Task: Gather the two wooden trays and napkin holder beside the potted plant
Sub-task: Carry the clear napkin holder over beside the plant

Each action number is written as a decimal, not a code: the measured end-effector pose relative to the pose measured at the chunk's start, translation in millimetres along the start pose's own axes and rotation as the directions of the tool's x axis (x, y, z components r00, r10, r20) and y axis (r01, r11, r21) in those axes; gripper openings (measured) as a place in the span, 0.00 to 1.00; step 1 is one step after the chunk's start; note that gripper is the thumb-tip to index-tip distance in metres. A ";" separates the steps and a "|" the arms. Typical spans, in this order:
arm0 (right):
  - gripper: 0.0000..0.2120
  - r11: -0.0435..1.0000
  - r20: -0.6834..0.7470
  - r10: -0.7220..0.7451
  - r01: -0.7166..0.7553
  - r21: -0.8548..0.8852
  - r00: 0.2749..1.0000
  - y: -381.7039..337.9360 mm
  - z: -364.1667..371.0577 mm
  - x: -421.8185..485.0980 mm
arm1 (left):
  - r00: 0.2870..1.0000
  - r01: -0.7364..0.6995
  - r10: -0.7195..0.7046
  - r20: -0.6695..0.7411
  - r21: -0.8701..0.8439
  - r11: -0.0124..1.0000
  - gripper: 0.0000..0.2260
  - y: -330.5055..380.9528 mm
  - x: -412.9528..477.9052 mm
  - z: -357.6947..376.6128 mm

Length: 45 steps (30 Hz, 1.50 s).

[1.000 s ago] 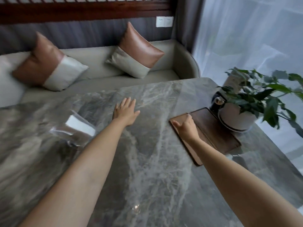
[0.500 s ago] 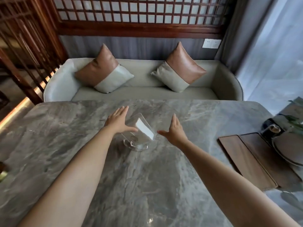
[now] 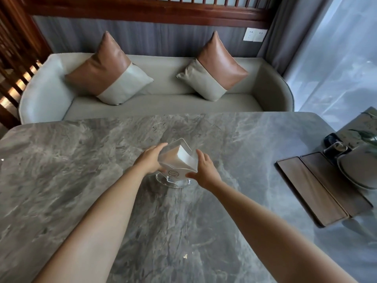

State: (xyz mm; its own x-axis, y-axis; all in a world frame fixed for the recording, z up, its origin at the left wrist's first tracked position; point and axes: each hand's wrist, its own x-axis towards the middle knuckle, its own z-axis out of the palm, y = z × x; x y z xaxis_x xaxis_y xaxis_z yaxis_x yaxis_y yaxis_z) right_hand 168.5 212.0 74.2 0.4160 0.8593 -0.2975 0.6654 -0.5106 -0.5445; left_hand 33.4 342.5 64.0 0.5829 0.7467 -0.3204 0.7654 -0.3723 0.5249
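From the head camera I see my left hand [image 3: 150, 160] and right hand [image 3: 205, 170] cupped against opposite sides of the clear acrylic napkin holder [image 3: 176, 163] with white napkins, fingers loosely curved around it, its round base on the grey marble table [image 3: 81, 160] near the centre. Well apart at right, two dark wooden trays [image 3: 312, 189] lie side by side, next to the potted plant's pale round pot [image 3: 359, 170].

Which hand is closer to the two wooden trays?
The right hand. It is at the napkin holder on the side facing the wooden trays; the left hand is at its far side.
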 end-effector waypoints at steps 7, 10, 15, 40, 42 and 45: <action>0.33 1.000 -0.051 -0.009 0.009 0.014 0.999 -0.3 7.4 2.2 | 0.999 -0.004 0.003 -0.034 -0.043 0.999 0.35 2.5 2.3 -0.7; 0.33 1.000 -0.057 -0.023 0.024 0.007 0.998 5.2 4.4 -0.2 | 0.999 0.009 -0.011 -0.048 -0.050 0.999 0.33 7.1 -3.7 2.0; 0.32 0.997 -0.103 -0.045 0.051 0.058 0.994 20.0 -12.4 -14.6 | 0.998 -0.018 0.017 -0.061 -0.017 1.000 0.34 33.6 -15.5 0.6; 0.34 0.967 -0.432 0.255 -0.220 0.129 0.865 360.6 -235.2 -232.1 | 0.804 -0.575 0.544 0.241 0.077 0.815 0.20 441.4 -62.7 215.1; 0.34 0.957 -0.447 0.290 -0.250 0.148 0.846 393.4 -244.5 -250.5 | 0.773 -0.609 0.569 0.281 0.080 0.789 0.21 472.5 -67.3 244.1; 0.33 0.933 -0.458 0.359 -0.298 0.202 0.813 438.6 -254.9 -273.4 | 0.748 -0.633 0.584 0.313 0.075 0.770 0.21 511.5 -72.8 285.7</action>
State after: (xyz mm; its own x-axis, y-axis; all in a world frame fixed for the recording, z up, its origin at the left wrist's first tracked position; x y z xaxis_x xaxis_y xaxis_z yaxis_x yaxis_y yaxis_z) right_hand 504.6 -254.2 116.6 0.8610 0.5027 -0.0777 0.3720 -0.7265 -0.5777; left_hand 460.4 -59.8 130.5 0.9691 0.1685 -0.1802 0.2411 -0.8012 0.5477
